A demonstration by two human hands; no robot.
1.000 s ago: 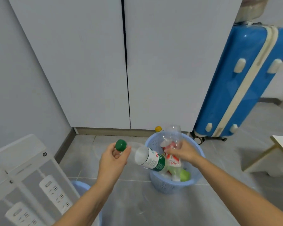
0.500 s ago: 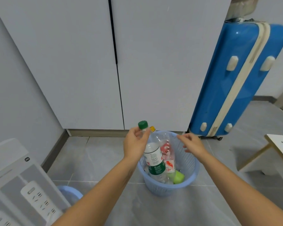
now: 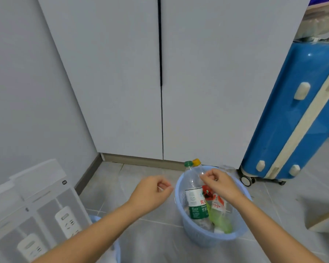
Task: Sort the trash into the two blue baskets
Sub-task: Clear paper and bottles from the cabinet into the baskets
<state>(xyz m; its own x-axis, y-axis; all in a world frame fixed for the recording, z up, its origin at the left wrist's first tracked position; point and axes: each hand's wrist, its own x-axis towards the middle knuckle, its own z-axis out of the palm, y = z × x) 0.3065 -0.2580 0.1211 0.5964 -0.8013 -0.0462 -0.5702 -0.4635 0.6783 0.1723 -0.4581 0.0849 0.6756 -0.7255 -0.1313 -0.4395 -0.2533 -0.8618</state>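
While its fingers curl loosely inward around nothing, the left hand (image 3: 152, 190) hangs above the grey floor, just left of a blue basket (image 3: 180, 198). The right hand (image 3: 221, 185) is over that basket's opening, fingers bent, thumb and forefinger drawn together at the clear shoulder of a bottle; whether they actually pinch the plastic cannot be told from this view.

That basket is round, pale blue plastic with a smooth rolled rim and a perforated, lattice-like wall. Inside it a green-capped bottle (image 3: 195, 198) stands nearly upright, a transparent ribbed cylinder with a white and dark green paper label. Just behind its cap shows a yellow cap (image 3: 196, 162) of a second clear bottle. A crumpled clear bottle with a red and white label (image 3: 217, 203) leans against them, and something smooth and light green (image 3: 221, 222) lies at the bottom.

Only a curved slice of the second blue basket (image 3: 116, 249) shows at the lower edge, under the left forearm. Flat white cartons printed with power strips (image 3: 34, 215) lean at the far left. Behind, matte white cabinet doors (image 3: 122, 82) meet at a dark vertical seam. A glossy blue hard-shell suitcase (image 3: 300, 114) with cream trim stands on small wheels to the right, on large grey floor tiles (image 3: 146, 234).
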